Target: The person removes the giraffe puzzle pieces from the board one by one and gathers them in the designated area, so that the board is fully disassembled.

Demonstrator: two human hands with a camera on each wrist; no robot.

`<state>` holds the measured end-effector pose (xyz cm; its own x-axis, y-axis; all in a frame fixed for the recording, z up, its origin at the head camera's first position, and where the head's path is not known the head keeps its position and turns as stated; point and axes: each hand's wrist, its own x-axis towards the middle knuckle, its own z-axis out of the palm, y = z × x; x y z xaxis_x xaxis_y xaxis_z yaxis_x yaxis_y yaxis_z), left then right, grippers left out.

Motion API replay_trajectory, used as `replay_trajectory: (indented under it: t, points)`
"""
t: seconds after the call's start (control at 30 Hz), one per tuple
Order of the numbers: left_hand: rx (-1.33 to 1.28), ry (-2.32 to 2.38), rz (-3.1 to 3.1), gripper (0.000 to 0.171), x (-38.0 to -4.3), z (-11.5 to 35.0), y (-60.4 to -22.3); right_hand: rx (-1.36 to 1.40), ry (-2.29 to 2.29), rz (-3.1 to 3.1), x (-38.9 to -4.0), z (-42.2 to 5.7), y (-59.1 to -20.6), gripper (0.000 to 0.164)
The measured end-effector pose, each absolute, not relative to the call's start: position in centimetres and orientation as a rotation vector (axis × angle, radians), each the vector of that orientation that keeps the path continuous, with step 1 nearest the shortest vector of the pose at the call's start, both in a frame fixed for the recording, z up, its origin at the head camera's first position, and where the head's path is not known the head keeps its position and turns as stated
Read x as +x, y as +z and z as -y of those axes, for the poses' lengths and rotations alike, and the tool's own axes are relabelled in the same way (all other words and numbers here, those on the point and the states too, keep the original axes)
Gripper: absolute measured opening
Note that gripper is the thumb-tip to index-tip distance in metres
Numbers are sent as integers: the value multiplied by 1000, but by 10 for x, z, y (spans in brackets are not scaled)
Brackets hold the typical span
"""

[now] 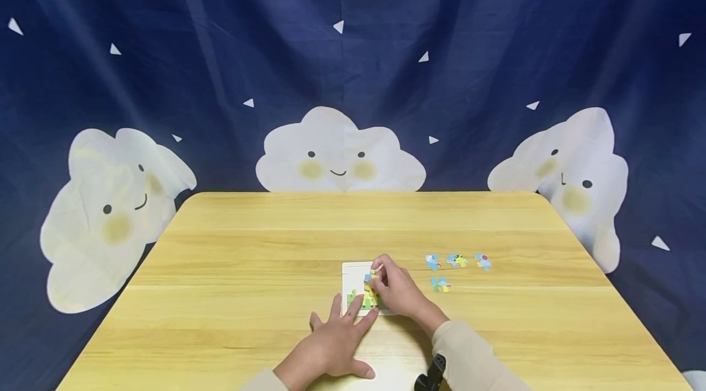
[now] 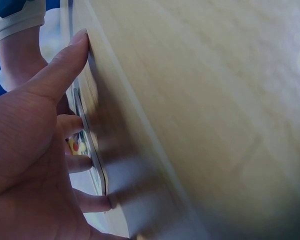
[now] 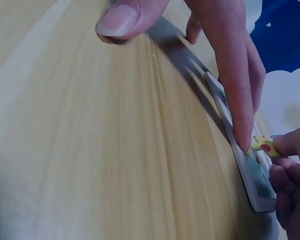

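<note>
A small white puzzle tray (image 1: 351, 274) lies on the table, partly filled with green and yellow picture pieces. My left hand (image 1: 339, 341) is spread flat, its straight fingers touching the tray's near side. Over the tray's right part, my right hand (image 1: 401, 292) pinches a puzzle piece between thumb and fingers. In the right wrist view that puzzle piece (image 3: 265, 146) is yellow with a red spot, tilted up close over the tray beside a left fingertip. The right hand hides much of the tray's right half.
To the right of the tray lie several loose puzzle pieces, among them a blue one with a red spot (image 1: 482, 261) and a blue and green one (image 1: 440, 285). A black device (image 1: 431, 374) sits at the right wrist. A dark blue cloud-patterned curtain (image 1: 474, 72) hangs behind the wooden table (image 1: 231, 256).
</note>
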<state>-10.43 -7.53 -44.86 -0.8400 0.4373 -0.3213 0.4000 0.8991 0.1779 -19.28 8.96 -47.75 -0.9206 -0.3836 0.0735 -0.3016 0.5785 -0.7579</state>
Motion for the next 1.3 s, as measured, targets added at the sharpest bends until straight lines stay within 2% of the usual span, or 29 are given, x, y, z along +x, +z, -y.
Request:
replay_trajectory:
  t: [0.83, 1.3]
  points:
    - [623, 204, -2713, 99, -102, 79, -446, -260, -1381, -2776, -193, -141, -468, 20]
    - [627, 210, -2700, 98, -102, 78, -445, -218, -1303, -2829, -188, -176, -461, 23]
